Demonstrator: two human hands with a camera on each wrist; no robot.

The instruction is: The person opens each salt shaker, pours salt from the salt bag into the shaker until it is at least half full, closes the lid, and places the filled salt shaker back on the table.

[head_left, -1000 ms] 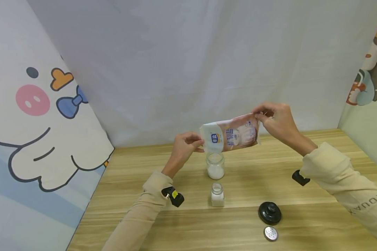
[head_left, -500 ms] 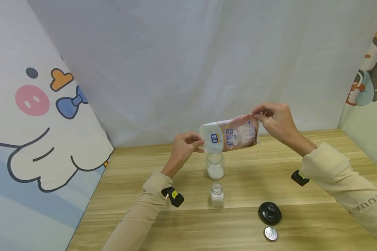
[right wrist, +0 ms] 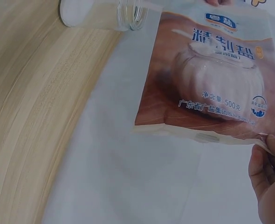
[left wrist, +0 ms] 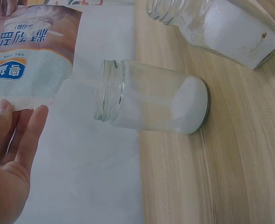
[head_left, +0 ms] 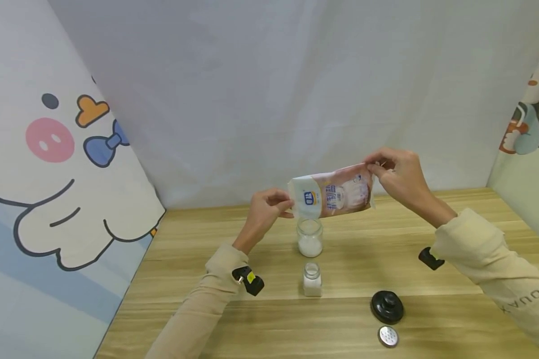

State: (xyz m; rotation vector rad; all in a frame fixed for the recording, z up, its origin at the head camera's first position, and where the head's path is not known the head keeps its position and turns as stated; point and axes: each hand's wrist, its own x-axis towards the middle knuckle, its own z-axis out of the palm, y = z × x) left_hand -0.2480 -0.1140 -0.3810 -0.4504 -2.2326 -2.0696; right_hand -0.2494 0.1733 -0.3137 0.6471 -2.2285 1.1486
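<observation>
A salt bag (head_left: 341, 192), white and brown-pink with a blue logo, is held tilted in the air by both hands. My left hand (head_left: 267, 209) pinches its lower white end; my right hand (head_left: 402, 174) pinches a raised corner at the other end, also seen in the right wrist view. Just below the bag's lower corner stands an uncapped glass jar (head_left: 310, 239) with white salt in its bottom. In the left wrist view a faint white stream runs from the bag (left wrist: 30, 51) into the jar's mouth (left wrist: 110, 91).
Nearer me stands a smaller open glass jar (head_left: 312, 281) filled with white grains. To its right lie a round black lid (head_left: 387, 306) and a silver perforated cap (head_left: 388, 336) on the wooden table (head_left: 184, 309). A pale cloth backdrop (head_left: 274, 99) hangs behind the table.
The whole head view has shifted slightly. Hands, bag and jars keep nearly the same places relative to each other, and the grip on the bag is unchanged.
</observation>
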